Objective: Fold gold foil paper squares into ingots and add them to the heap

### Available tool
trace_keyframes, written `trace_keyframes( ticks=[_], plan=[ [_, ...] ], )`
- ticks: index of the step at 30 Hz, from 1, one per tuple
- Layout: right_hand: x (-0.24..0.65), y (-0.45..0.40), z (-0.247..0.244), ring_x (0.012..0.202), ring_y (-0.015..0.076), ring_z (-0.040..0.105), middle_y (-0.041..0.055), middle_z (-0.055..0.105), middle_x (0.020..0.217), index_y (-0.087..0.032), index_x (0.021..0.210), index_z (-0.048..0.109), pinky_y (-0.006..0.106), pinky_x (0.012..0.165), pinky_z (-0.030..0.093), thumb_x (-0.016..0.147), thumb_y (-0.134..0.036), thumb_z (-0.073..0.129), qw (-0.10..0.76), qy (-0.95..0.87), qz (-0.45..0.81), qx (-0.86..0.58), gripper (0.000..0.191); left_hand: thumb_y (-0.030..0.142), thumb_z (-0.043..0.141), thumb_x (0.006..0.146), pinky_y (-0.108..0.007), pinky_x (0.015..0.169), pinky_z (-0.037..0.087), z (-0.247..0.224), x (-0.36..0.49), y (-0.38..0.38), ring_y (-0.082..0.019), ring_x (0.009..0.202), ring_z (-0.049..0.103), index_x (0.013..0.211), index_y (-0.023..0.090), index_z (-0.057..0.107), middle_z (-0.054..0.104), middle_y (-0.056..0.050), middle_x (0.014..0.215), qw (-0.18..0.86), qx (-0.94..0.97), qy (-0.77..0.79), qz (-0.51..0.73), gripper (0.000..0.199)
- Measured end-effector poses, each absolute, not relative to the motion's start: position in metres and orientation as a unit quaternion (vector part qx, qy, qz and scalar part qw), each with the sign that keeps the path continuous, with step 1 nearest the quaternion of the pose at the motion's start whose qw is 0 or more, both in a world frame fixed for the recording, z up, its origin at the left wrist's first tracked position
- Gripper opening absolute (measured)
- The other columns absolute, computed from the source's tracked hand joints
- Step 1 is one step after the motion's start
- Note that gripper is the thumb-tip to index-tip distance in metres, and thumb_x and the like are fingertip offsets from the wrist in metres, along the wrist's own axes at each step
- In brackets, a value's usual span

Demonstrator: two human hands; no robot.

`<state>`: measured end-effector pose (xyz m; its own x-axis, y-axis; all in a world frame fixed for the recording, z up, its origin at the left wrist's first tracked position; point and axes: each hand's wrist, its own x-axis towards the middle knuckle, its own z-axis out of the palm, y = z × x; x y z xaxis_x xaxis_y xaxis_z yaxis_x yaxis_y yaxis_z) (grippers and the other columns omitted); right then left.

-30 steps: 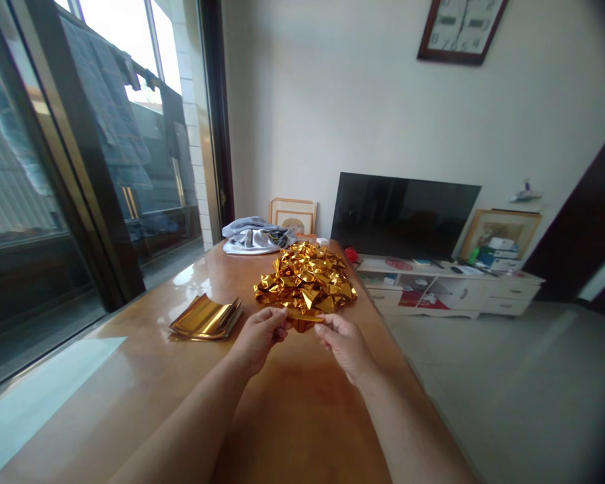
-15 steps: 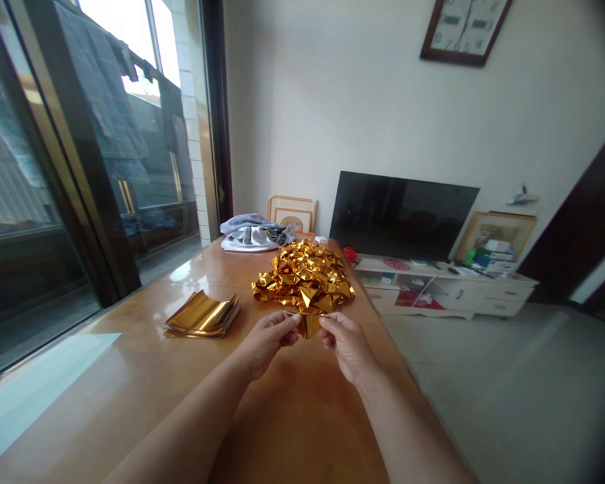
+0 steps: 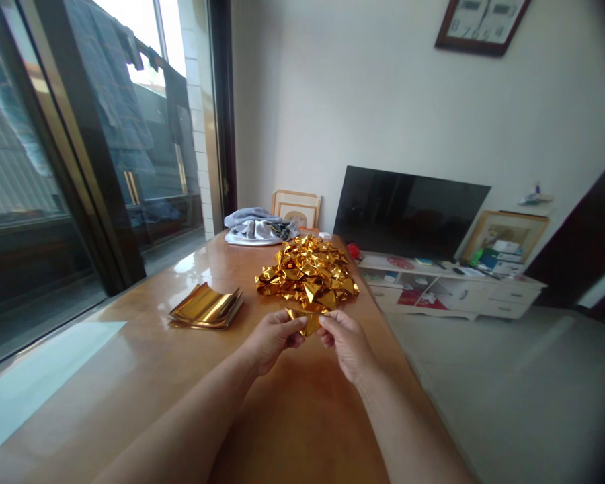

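Observation:
A small folded piece of gold foil paper [image 3: 311, 324] is held up between both hands, just above the brown table [image 3: 282, 417]. My left hand [image 3: 277, 339] pinches its left side between thumb and fingers. On its right side, my right hand [image 3: 345, 339] has a similar pinch. Right behind the hands lies a heap of folded gold foil pieces [image 3: 312, 272]. To the left, a stack of flat, slightly curled gold sheets [image 3: 206, 307] rests on the table, apart from both hands.
Bundled grey cloth [image 3: 257, 227] lies at the table's far end, near picture frames [image 3: 297, 205]. A pale sheet [image 3: 50, 376] covers the left edge. Beyond the right edge are a white cabinet [image 3: 454, 289] and a dark television [image 3: 411, 212].
The view has shifted slightly. The foil piece between my hands has changed shape a little, and more of its upper left corner shows above my left thumb.

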<state>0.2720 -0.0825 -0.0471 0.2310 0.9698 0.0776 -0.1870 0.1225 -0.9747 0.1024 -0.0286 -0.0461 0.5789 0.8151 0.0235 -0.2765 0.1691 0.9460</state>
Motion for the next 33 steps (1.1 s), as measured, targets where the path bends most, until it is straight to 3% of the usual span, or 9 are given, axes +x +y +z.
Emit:
trace_keyframes(
  ticks=[13, 22, 28, 33],
  plan=[
    [0.273, -0.085, -0.043, 0.061, 0.0124, 0.051, -0.0001, 0.065, 0.073, -0.020, 0.089, 0.065, 0.026, 0.058, 0.036, 0.074, -0.046, 0.077, 0.626, -0.425, 0.461, -0.464, 0.032, 0.031, 0.078, 0.076, -0.024, 0.057, 0.034, -0.046, 0.103, -0.027, -0.008, 0.059, 0.047, 0.082, 0.013, 0.066, 0.058, -0.001, 0.072, 0.714, 0.526, 0.264, 0.379, 0.023],
    [0.273, -0.087, -0.038, 0.058, 0.0130, 0.048, -0.0009, 0.060, 0.064, -0.020, 0.076, 0.063, 0.027, 0.056, 0.034, 0.070, -0.056, 0.078, 0.632, -0.421, 0.430, -0.489, 0.039, 0.030, 0.080, 0.073, -0.024, 0.060, 0.036, -0.043, 0.103, -0.030, -0.009, 0.061, 0.047, 0.090, 0.013, 0.072, 0.063, -0.003, 0.077, 0.714, 0.539, 0.262, 0.361, 0.025],
    [0.275, -0.087, -0.038, 0.060, 0.0124, 0.048, -0.0010, 0.059, 0.068, -0.020, 0.081, 0.063, 0.026, 0.057, 0.034, 0.079, -0.051, 0.072, 0.624, -0.429, 0.445, -0.479, 0.033, 0.031, 0.080, 0.073, -0.024, 0.059, 0.036, -0.043, 0.102, -0.028, -0.008, 0.062, 0.047, 0.088, 0.013, 0.071, 0.062, -0.002, 0.076, 0.711, 0.538, 0.264, 0.367, 0.025],
    [0.274, -0.090, -0.037, 0.065, 0.0124, 0.050, -0.0020, 0.061, 0.077, -0.022, 0.098, 0.063, 0.026, 0.059, 0.036, 0.075, -0.039, 0.076, 0.609, -0.452, 0.477, -0.443, 0.031, 0.031, 0.080, 0.074, -0.024, 0.057, 0.033, -0.043, 0.101, -0.027, -0.008, 0.058, 0.046, 0.080, 0.013, 0.068, 0.059, -0.001, 0.070, 0.721, 0.528, 0.254, 0.371, 0.023]
  ],
)
